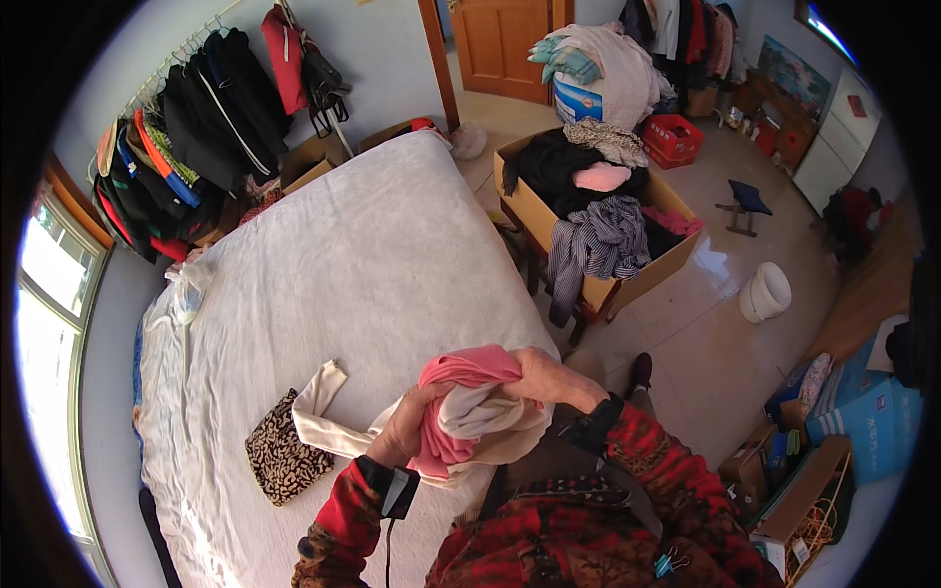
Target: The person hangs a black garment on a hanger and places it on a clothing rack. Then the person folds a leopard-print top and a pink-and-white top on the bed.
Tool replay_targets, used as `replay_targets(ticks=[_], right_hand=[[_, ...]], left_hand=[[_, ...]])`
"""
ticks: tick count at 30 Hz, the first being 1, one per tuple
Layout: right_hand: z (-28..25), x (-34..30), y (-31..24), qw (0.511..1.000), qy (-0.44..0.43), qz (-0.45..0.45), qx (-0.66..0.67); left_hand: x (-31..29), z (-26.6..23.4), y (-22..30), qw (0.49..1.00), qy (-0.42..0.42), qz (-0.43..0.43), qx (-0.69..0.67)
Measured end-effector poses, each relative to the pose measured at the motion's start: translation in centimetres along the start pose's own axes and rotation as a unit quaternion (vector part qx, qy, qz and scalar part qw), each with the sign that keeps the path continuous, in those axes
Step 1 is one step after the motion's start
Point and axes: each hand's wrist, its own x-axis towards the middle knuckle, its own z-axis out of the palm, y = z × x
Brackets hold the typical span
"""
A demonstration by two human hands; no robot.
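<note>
The left hand (404, 429) and right hand (549, 377) are both clenched on a bundle of pink cloth (461, 377) and cream cloth (480, 416), held over the near edge of the bed (343, 255). A cream strip is trailed onto the sheet. A cardboard box (534, 211) heaped with clothes is seen beyond, and a leopard-print piece (281, 451) is laid flat beside the strip.

We've got both forearms raised, left hand (404, 428) and right hand (551, 378) clenched shut at chest height above the bed (333, 265) edge.
</note>
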Motion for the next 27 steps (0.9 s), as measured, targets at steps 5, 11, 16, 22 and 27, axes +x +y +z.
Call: replay_targets(ticks=[5,11,16,22,27], right_hand=[[0.6,0.4,0.9,0.956,0.005,0.017,0.293],[0.6,-0.3,0.2,0.94,-0.084,0.021,0.331],[0.1,0.4,0.3,0.985,-0.008,-0.026,0.169],[0.2,0.0,0.0,0.988,-0.015,0.0,0.155],[1.4,-0.8,-0.7,0.96,0.186,-0.184,-0.099]], left_hand=[[-0.5,0.6,0.1,0.855,0.057,0.026,0.514],[-0.2,-0.4,0.2,0.968,0.091,0.075,0.223],[0.1,-0.7,-1.4,0.998,0.003,0.004,-0.061],[0.8,-0.7,-1.7,0.995,0.011,0.037,-0.087],[1.1,-0.4,-1.3,0.992,0.019,0.055,-0.108]])
